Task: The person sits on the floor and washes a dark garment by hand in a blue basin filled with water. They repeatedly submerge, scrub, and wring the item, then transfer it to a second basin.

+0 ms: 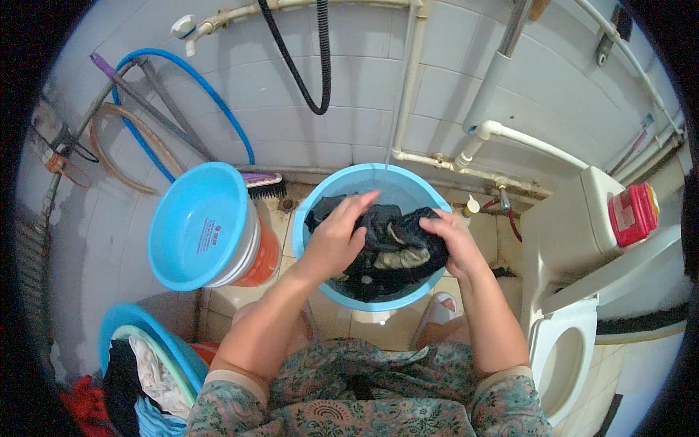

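Dark wet clothes [389,277] lie bunched in a light-blue basin [397,305] on the floor in front of me. My right hand [456,242] grips a fold of the black cloth near the basin's right side, thumb on top. A paler grey-beige patch shows in the middle of the bundle. Over the left part of the clothes is my left hand [336,237], its fingers stretched out and thumb apart; whether its underside touches the cloth I cannot tell. A thin stream of water [386,154] seems to fall into the basin's far side.
Left stands an orange-and-white bucket [258,251] with a blue basin [195,218] on it. Clothes [149,375] fill another tub [120,317] at lower left. A scrub brush [263,183] lies by the wall. The toilet [568,364] is at right, with a red package [632,215] on its tank.
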`<state>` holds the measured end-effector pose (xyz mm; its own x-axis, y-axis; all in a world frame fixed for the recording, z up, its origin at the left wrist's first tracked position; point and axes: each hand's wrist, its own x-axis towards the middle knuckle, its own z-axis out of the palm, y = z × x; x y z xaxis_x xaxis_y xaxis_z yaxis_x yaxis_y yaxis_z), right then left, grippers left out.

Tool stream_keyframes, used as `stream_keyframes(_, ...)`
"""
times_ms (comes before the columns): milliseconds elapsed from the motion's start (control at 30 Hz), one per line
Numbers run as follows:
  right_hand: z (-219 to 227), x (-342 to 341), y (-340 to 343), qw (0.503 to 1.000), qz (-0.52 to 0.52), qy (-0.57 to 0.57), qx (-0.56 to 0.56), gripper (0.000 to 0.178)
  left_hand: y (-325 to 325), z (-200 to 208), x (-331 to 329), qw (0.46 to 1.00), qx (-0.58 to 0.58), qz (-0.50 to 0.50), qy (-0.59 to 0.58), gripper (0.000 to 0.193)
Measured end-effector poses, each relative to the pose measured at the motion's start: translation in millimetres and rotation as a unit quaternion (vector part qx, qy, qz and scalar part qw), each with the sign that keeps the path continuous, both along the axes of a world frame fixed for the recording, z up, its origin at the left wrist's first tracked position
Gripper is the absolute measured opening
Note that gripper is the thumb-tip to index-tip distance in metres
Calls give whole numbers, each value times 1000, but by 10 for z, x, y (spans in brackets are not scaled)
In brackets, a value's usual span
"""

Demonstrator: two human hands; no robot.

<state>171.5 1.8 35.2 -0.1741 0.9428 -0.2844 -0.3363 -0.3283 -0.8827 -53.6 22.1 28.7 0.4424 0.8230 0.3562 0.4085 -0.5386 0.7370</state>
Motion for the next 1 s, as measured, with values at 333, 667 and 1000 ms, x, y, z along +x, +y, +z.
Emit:
stream_keyframes(333,505,200,-9,991,-65,-13,118,24,70,34,-7,977,-204,-32,-41,31)
stream_keyframes(667,-392,-190,-40,920,17,-381,92,80,319,-14,-302,700,-336,121,-618,25)
stream_keyframes(1000,-823,-183,165,929,0,-369,15,48,-24,473,-321,661,-322,49,-676,37)
